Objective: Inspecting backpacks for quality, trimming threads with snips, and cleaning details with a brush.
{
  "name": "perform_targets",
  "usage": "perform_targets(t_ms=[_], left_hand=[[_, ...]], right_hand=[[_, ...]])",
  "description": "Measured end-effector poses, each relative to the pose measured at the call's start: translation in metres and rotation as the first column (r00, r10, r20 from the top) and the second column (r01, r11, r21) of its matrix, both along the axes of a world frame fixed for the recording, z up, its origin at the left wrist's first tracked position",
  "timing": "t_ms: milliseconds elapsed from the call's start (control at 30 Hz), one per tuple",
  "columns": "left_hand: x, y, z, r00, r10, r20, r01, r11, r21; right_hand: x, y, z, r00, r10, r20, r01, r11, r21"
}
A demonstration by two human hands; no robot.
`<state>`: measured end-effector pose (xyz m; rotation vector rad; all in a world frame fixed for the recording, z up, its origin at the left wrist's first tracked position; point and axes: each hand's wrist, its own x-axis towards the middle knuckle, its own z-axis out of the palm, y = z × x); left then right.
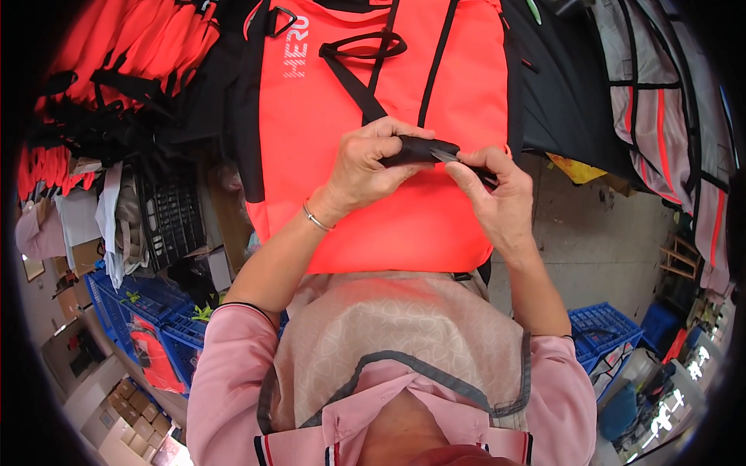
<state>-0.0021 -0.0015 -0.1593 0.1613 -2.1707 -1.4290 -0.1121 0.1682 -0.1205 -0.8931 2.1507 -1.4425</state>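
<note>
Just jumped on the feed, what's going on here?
A person is working over a bright orange bag with black straps. The left hand grips a black fabric piece above it. The right hand holds a small pointed metal tool, its tip up against that piece; whether it has pierced or cut anything can't be made out. More orange pieces are heaped at the upper left.

We see a bright orange-red bag [373,225] with black side panels, lying front up, black straps crossing its upper part. Above its lower half we have a folded black fabric piece [420,151], roughly level, and a pointed metal tool [444,155] slanting against its right end.
</note>
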Motion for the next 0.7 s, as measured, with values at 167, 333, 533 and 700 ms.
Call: perform_targets(t_ms=[167, 333, 533, 700], left_hand=[[0.026, 0.008, -0.002, 0.995, -0.011, 0.104, 0.003, 0.997, 0.071], [0.088, 0.026, 0.002, 0.974, -0.078, 0.212, 0.129, 0.962, -0.239], [0.112, 0.056, 0.002, 0.837, 0.159, 0.523, -0.449, 0.745, 0.493], [0.099, 0.067, 0.014, 0.801, 0.150, 0.580, -0.326, 0.922, 0.211]], right_hand=[[-0.013, 0.010, 0.002, 1.000, -0.007, 0.024, 0.006, 0.999, 0.045], [-0.018, 0.013, 0.003, 0.972, -0.136, 0.193, 0.147, 0.988, -0.043], [0.022, 0.005, -0.013, 0.928, 0.091, 0.362, -0.169, 0.968, 0.188], [0.038, 0.001, -0.044, 0.965, 0.074, 0.252, -0.134, 0.964, 0.229]])
